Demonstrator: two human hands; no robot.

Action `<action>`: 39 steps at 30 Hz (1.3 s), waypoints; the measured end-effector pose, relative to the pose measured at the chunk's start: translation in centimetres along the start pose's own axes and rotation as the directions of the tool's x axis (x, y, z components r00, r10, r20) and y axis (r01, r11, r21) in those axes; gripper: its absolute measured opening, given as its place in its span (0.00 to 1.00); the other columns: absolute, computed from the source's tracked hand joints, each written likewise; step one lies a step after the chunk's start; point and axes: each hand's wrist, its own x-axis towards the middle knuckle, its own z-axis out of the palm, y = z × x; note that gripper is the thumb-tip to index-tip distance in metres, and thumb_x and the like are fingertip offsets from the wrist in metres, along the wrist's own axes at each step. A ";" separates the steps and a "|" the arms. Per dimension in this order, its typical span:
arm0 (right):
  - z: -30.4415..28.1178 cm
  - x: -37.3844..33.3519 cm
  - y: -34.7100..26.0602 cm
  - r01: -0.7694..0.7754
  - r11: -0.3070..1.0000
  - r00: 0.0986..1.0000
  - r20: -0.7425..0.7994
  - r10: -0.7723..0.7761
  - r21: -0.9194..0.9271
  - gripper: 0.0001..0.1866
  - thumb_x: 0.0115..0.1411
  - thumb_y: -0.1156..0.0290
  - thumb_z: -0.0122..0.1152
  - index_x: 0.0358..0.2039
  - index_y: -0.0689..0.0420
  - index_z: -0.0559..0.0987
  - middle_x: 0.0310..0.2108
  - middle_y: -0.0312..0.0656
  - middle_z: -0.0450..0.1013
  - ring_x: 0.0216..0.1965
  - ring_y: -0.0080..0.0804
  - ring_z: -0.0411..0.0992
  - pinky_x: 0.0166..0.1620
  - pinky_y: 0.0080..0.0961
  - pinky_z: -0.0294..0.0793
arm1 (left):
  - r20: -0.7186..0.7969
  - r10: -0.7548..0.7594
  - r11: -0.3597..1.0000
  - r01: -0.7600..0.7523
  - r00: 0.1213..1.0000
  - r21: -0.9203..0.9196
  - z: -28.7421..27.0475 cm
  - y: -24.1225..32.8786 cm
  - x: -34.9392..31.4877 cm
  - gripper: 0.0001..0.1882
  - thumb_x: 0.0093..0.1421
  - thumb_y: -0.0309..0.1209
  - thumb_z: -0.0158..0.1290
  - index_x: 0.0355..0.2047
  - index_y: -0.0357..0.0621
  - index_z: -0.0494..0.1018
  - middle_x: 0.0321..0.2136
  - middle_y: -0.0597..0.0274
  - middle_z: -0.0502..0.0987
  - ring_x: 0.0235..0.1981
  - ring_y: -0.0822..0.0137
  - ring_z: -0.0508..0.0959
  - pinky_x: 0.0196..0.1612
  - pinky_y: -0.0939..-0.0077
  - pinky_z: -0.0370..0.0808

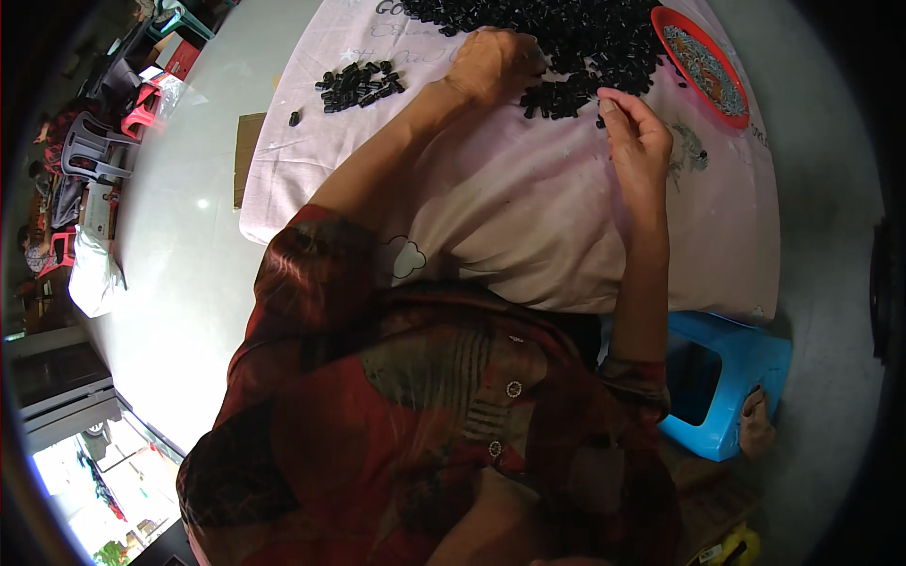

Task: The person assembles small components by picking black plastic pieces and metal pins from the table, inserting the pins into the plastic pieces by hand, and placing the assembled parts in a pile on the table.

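Note:
A large heap of small black plastic parts (pixel 604 42) covers the far part of the cloth-covered table. My left hand (pixel 493 66) reaches over the heap's near left edge, its fingers curled in and mostly hidden behind the back of the hand. To the right, my right hand (pixel 638 127) is raised at the near edge of the heap, thumb and forefinger pinched together. A dark bit shows beside that thumb, but I cannot tell whether it is held. On the left lies a smaller separate pile of the same black parts (pixel 359 87), with a single part (pixel 294 118) apart from it.
A red oval tray (pixel 739 111) of small silvery metal pieces sits at the table's far right. The pale pink cloth (pixel 528 217) hangs in folds toward me. A blue plastic stool (pixel 755 377) stands at my right. Chairs (pixel 90 146) and people are far left.

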 end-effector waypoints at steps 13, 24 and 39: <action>1.7 -1.0 -0.8 0.073 0.988 0.992 0.091 -0.086 0.138 0.09 0.60 0.69 0.64 0.39 0.59 0.81 0.25 0.27 0.72 0.21 0.09 0.61 0.24 0.09 0.60 | 0.300 -0.110 0.278 0.319 0.947 -0.906 -1.5 3.6 -5.1 0.08 0.62 0.32 0.58 0.35 0.39 0.78 0.29 0.62 0.82 0.31 0.77 0.78 0.36 0.83 0.74; 2.3 -2.4 -1.9 -0.031 0.978 0.989 0.146 0.000 0.208 0.10 0.60 0.71 0.64 0.40 0.63 0.81 0.28 0.34 0.76 0.21 0.12 0.63 0.22 0.10 0.61 | 0.237 0.036 0.316 0.214 0.971 -0.924 -2.1 3.2 -5.6 0.10 0.61 0.29 0.58 0.41 0.37 0.76 0.35 0.61 0.81 0.36 0.74 0.79 0.44 0.79 0.75; 2.9 -3.1 -3.0 -0.057 0.941 0.933 0.354 -0.069 0.334 0.17 0.61 0.75 0.63 0.51 0.64 0.77 0.33 0.37 0.77 0.25 0.13 0.65 0.27 0.11 0.64 | 0.398 -0.037 0.182 0.398 0.916 -0.899 -3.6 3.3 -5.8 0.12 0.57 0.35 0.63 0.35 0.40 0.76 0.27 0.64 0.80 0.26 0.80 0.75 0.31 0.87 0.71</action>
